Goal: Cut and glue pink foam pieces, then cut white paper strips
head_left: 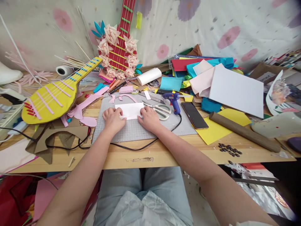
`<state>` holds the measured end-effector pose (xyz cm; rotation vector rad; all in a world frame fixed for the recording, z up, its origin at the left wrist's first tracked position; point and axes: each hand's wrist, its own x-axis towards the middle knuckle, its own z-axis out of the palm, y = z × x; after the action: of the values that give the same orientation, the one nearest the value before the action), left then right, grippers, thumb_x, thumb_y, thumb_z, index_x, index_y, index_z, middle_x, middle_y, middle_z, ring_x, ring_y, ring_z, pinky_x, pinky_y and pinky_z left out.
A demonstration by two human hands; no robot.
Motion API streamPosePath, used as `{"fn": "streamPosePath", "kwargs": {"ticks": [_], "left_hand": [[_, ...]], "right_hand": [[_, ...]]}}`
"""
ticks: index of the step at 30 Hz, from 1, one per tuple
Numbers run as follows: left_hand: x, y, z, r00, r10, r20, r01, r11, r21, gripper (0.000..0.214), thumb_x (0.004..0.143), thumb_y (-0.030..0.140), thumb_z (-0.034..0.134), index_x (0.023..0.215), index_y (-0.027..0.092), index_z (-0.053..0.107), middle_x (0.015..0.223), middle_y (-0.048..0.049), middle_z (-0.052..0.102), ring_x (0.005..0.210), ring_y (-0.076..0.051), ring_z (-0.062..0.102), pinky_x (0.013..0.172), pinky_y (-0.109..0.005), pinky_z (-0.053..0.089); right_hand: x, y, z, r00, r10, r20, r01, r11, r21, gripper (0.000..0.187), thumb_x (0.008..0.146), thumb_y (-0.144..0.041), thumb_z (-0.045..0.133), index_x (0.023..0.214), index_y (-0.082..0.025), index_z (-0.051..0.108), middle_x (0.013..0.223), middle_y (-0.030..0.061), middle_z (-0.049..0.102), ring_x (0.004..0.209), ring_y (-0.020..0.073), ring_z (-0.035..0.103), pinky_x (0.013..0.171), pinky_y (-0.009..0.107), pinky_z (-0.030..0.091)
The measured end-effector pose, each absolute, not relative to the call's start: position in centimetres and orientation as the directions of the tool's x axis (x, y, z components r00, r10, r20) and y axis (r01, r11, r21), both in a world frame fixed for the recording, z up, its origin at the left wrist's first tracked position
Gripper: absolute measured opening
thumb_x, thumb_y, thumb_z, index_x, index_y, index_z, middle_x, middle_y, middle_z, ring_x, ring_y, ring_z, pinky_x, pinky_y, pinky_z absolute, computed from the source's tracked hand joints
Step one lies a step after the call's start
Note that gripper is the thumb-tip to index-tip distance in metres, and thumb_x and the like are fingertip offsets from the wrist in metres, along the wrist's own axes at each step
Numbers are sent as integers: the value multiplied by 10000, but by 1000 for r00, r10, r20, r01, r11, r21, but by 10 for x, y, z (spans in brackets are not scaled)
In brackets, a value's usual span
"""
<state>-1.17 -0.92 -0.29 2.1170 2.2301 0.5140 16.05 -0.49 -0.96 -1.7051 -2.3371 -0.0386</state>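
A small rectangle of white paper (130, 111) lies on the grey cutting mat (122, 131) in front of me. My left hand (114, 118) has its fingers bent around the paper's left end. At the right end, the curled fingers of my right hand (149, 117) grip the edge. Just beyond the right hand lie scissors (162, 110) with pale handles. A blue glue gun (173, 102) rests on the mat further right, its black cord running under my right forearm. Pink paper strips (129, 96) lie behind the white paper.
To the left leans a yellow paper lute (50, 102); a red one with paper flowers (117, 51) stands behind. At right are a phone (194, 115), yellow sheet (222, 127), brown tube (243, 131), white board (236, 91) and black beads (229, 150). Cardboard scraps (61, 133) lie left.
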Motion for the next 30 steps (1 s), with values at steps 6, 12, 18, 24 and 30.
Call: {"fn": "streamPosePath", "kwargs": {"ticks": [6, 12, 18, 24, 30], "left_hand": [[-33, -1, 1, -231, 973, 25, 909, 206, 363, 209, 639, 304, 612, 825, 258, 530, 1036, -78, 486, 1065, -310, 426, 900, -441, 303], [-62, 8, 1, -194, 981, 2, 839, 165, 519, 233, 603, 113, 564, 797, 237, 534, 938, -29, 564, 951, -236, 504, 834, -379, 376], [-48, 2, 7, -97, 950, 298, 868, -65, 492, 126, 758, 204, 493, 857, 215, 571, 982, -45, 586, 994, -236, 492, 920, -425, 323], [-15, 1, -1, 324, 878, 352, 826, -443, 347, 187, 802, 228, 476, 949, 201, 589, 1030, -62, 571, 1017, -218, 482, 914, -351, 362], [-15, 2, -2, 178, 965, 193, 878, -244, 413, 196, 809, 246, 453, 919, 191, 605, 921, -67, 620, 890, -217, 545, 786, -330, 416]], "right_hand": [[161, -5, -10, -278, 936, 217, 939, 313, -145, 253, 849, -363, 421, 973, -165, 519, 1045, 115, 508, 957, 235, 462, 773, 334, 371], [161, -5, -10, -276, 934, 226, 938, 313, -149, 251, 843, -365, 428, 963, -165, 521, 1030, 113, 510, 947, 236, 465, 766, 335, 369], [162, -4, -12, -274, 930, 246, 934, 319, -164, 242, 838, -368, 436, 934, -166, 528, 1007, 104, 519, 925, 230, 474, 759, 328, 371], [161, -3, -13, -279, 927, 250, 933, 324, -158, 252, 836, -384, 448, 940, -169, 527, 1001, 104, 518, 916, 225, 474, 758, 328, 371], [164, 4, -18, -222, 938, 266, 917, 294, -271, 252, 884, -199, 311, 1035, -140, 504, 1027, 115, 530, 913, 210, 498, 789, 320, 376]]}}
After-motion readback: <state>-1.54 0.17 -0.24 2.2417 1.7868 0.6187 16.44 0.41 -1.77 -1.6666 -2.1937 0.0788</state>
